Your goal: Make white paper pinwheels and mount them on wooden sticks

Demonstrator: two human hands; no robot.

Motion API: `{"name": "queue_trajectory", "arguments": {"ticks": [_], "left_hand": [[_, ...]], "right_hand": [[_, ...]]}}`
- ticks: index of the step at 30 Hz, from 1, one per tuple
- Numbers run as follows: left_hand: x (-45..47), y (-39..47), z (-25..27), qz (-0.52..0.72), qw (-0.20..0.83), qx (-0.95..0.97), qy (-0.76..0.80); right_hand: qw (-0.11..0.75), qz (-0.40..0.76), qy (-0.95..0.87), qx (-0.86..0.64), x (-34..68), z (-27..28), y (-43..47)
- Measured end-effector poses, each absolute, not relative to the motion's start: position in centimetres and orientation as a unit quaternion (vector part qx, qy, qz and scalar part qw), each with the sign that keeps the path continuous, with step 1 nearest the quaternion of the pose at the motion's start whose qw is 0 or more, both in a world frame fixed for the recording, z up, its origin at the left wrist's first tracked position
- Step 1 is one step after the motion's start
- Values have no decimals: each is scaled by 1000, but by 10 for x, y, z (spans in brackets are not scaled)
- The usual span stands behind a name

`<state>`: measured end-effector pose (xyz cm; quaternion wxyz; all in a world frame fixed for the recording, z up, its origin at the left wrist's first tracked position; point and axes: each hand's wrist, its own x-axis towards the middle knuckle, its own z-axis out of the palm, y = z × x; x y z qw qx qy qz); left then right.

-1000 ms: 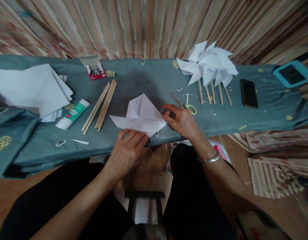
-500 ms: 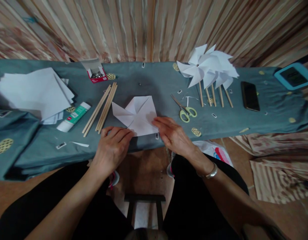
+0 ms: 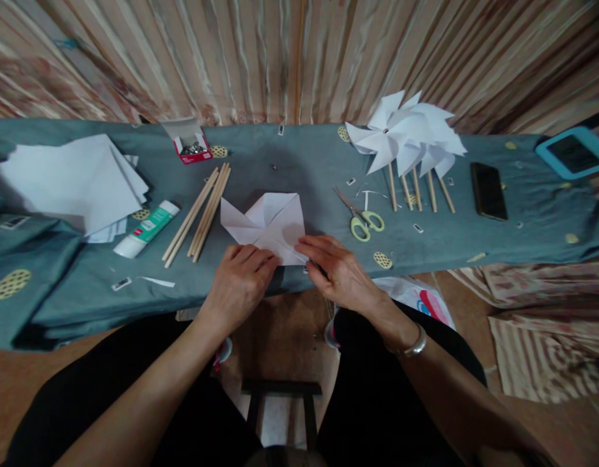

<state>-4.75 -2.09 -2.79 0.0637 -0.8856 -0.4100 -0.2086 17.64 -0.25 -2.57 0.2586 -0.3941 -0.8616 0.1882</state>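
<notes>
A white paper pinwheel [image 3: 274, 224] with cut and folded blades lies near the front edge of the cloth-covered table. My left hand [image 3: 243, 279] presses its bent, closed fingers on the pinwheel's lower edge. At its lower right corner, my right hand [image 3: 335, 266] grips the paper between fingers and thumb; the fingertips partly cover that corner. Left of the pinwheel are several wooden sticks [image 3: 209, 214]. Scissors with green handles [image 3: 360, 220] rest to its right, beside thin paper scraps [image 3: 367, 193]. A single small metal pin [image 3: 274, 167] lies behind it.
Finished pinwheels on sticks [image 3: 406, 133] lie at the back right, near a phone [image 3: 488, 190] and a blue-framed device [image 3: 574, 152]. Farther left are a glue stick [image 3: 147, 228], a stack of white paper [image 3: 70, 181] and an open red box [image 3: 192, 149] of metal pins.
My left hand has slid right along the pinwheel's lower edge. My right hand has shifted slightly down to the lower right corner, its fingers drawn closer on the paper.
</notes>
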Motion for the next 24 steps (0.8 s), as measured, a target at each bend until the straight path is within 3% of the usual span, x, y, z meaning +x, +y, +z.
{"name": "queue_trajectory", "arguments": {"ticks": [7, 24], "left_hand": [[-56, -25, -28, -233, 33, -876, -421], [-58, -40, -26, -253, -38, -866, -429]], "right_hand": [[271, 306, -810, -421, 184, -19, 2], [308, 387, -762, -418, 158, -23, 7]]}}
